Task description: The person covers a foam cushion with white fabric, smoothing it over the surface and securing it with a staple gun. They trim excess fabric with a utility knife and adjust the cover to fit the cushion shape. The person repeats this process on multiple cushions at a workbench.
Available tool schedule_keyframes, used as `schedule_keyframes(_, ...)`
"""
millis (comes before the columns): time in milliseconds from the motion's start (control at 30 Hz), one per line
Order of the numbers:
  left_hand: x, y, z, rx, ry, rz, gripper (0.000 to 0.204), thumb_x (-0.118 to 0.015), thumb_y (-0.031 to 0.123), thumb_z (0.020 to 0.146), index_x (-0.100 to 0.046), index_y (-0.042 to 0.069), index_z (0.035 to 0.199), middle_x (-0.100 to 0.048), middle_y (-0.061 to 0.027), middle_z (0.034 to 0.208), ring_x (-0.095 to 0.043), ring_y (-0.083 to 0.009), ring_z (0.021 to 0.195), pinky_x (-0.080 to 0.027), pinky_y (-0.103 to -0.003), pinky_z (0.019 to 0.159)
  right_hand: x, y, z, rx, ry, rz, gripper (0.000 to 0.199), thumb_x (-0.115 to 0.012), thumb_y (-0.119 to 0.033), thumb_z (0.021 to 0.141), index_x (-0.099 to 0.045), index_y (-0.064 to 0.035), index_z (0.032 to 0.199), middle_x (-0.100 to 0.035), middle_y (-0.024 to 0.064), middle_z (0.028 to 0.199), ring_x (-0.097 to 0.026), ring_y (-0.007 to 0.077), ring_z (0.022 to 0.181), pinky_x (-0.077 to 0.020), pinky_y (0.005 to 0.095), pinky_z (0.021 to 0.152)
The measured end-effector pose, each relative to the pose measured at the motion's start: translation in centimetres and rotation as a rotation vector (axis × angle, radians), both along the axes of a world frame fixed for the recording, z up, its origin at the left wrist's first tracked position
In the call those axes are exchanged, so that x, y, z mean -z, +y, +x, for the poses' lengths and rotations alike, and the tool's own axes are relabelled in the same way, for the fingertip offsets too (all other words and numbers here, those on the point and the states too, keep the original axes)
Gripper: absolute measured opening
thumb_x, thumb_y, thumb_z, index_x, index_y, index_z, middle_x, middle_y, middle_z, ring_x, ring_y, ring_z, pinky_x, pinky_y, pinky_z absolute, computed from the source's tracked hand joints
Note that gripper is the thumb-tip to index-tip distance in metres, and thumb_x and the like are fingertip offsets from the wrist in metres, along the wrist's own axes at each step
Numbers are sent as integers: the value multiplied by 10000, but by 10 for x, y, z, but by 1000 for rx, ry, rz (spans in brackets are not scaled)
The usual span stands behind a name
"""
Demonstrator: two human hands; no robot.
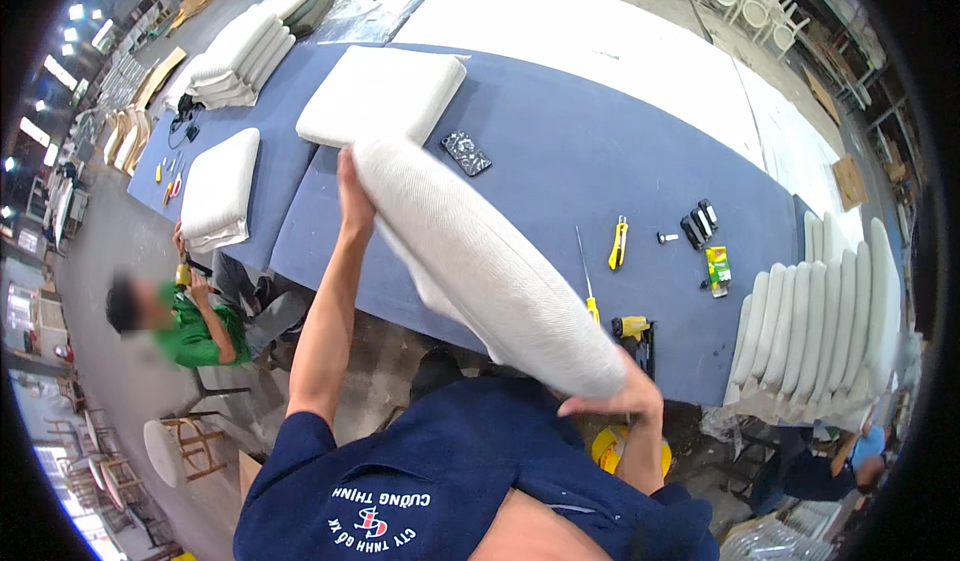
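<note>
A white ribbed-fabric seat cushion (490,256) is held up on edge over the near side of the blue-topped table (540,121), tilted down to the right. At its upper left end my left hand (356,196) grips it, and my right hand (622,389) is wrapped round its lower right end. Loose cloth hangs along its lower side. Beyond it another white cushion (380,96) lies flat, beside a dark patterned phone (466,153). Near my right hand lie a yellow-black staple gun (635,331), a yellow-handled screwdriver (590,296) and a yellow utility knife (619,243).
Upright cushions (810,321) stand in a row at the table's right end; more are stacked (235,61) at the far left. Black staple strips (700,223) and a green-yellow packet (717,271) lie on the right. A person in green (205,331) works at a cushion (220,189) on the left.
</note>
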State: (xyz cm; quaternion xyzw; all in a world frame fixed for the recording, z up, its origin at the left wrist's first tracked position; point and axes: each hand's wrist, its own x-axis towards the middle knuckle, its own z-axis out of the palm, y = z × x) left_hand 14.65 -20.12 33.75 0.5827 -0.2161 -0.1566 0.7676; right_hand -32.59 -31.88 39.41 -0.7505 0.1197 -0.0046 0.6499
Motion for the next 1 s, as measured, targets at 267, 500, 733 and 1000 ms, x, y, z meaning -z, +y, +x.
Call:
schedule_keyframes(267, 27, -135, -47, 533, 93, 44, 726, -524, 595, 1007, -438, 164, 1585, -535, -107, 1455, -524, -246, 1311, -431, -475, 1139, 47, 69, 83, -251, -85, -333, 1103, -731, -546, 948, -148, 87, 1638, -111, 345, 1709, -170, 432, 1603, -228, 434, 1298)
schedule_keyframes(500, 31, -128, -39, 617, 301, -107, 588, -345, 416, 1125, -370, 137, 1642, -519, -122, 1545, -569, -230, 1328, -447, -397, 1154, -11, -38, 223, 431, -389, -258, 346, -491, -272, 1138, -717, -37, 1255, -705, 24, 1073, -624, 91, 971, -500, 283, 886)
schedule_keyframes(733, 20, -120, -47, 605, 598, -62, 641, -334, 477, 1136, -299, 121, 1667, -439, -134, 1627, -510, -261, 1432, -430, -404, 1184, 29, -97, 371, 523, -190, -972, 614, -516, -524, 1063, -635, -42, 1425, -551, 219, 1537, -353, 444, 1525, -247, 507, 1262)
schedule_keyframes(1000, 16, -135, -25, 695, -70, 280, 675, -244, 473, 1159, -116, 99, 1706, -191, -146, 1755, -164, -270, 1621, -150, -402, 1314, 71, -111, 361, 569, -437, -238, 685, -323, -477, 1141, -296, -25, 1656, -163, 185, 1761, -18, 368, 1641, -55, 481, 1316)
